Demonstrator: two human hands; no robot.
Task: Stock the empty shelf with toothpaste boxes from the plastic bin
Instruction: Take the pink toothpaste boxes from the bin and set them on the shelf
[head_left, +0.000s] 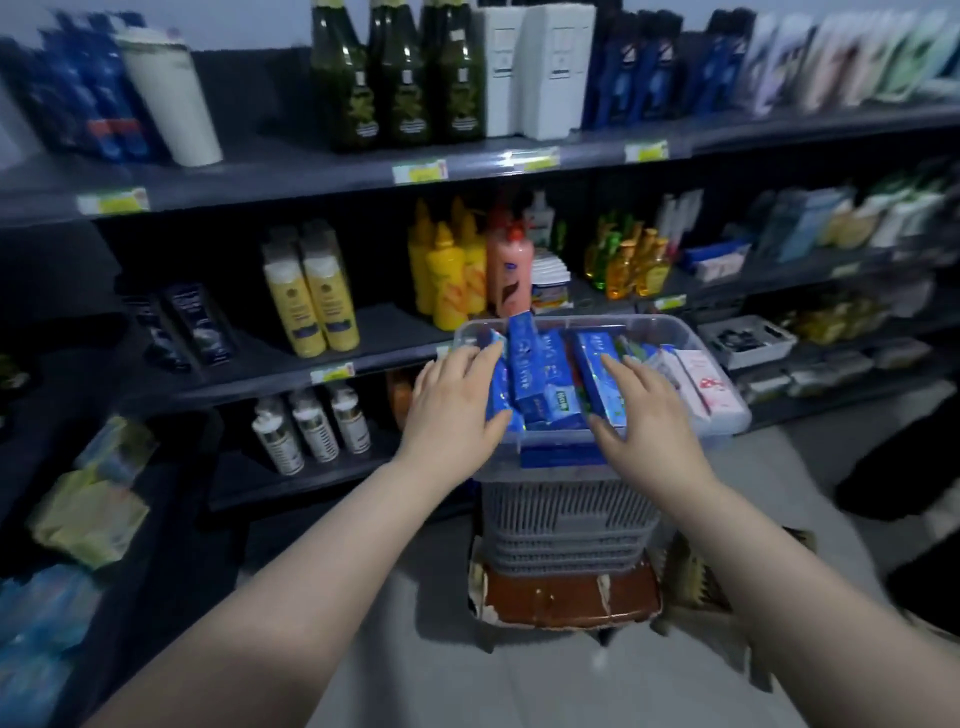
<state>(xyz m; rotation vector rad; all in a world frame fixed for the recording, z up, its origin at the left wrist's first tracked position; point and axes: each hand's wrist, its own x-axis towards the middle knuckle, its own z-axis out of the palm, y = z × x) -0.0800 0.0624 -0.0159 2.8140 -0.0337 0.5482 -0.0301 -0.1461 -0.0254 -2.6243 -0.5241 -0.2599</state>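
Big dark shelves (311, 176) fill the top and left of the frame. In the middle sits the clear plastic bin (727, 410), up on a stack of gray baskets (566, 525). The blue toothpaste boxes (535, 369) lie inside the bin. The left hand (457, 410) and the right hand (639, 410) each rest on a box, fingers spread out and not closed round it. This looks like the picking-up step. Next, each hand must curl round a box and lift it out.

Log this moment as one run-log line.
stage: pick | left hand: flat on toothpaste boxes | right hand: flat on same boxes | plastic bin: atop grey basket
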